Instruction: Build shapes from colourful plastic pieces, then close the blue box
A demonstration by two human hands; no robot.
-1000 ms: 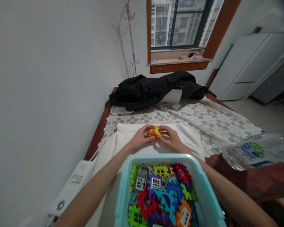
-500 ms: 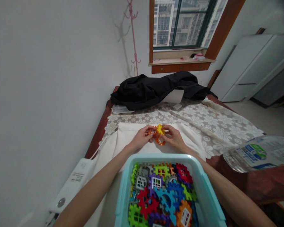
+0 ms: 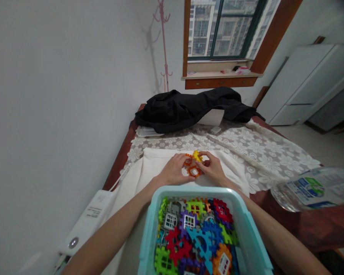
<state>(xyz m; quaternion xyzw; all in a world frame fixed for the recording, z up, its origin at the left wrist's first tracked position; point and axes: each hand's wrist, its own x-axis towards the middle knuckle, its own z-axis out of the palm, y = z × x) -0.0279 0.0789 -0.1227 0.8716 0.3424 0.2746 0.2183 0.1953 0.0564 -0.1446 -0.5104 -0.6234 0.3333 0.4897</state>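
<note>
My left hand (image 3: 174,169) curves around joined orange interlocking building pieces (image 3: 194,172), thumb at the near side and fingers at the far side. The pieces have toothed edges and window-like openings. My right hand (image 3: 213,168) pinches a yellow interlocking piece (image 3: 197,156) between thumb and fingertips, against the orange ones. Whether yellow and orange are locked together I cannot tell. Both hands are over a white cloth (image 3: 157,162). Nearer me, between my forearms, stands a light teal bin (image 3: 149,229) filled with toothed plastic pieces in many colours, a red piece (image 3: 177,246) among them.
A large clear plastic bottle (image 3: 312,189) lies at the right. At the left, by the wall, is a white power strip (image 3: 87,219) with a cable. Black clothing (image 3: 189,109) lies across the far end of the floral tablecloth (image 3: 263,152), over a white box (image 3: 212,117).
My left hand has opened wider around the orange pieces, its thumb now lower and nearer me. The yellow piece has shifted slightly right and tilted in my right fingers. The view has turned slightly.
</note>
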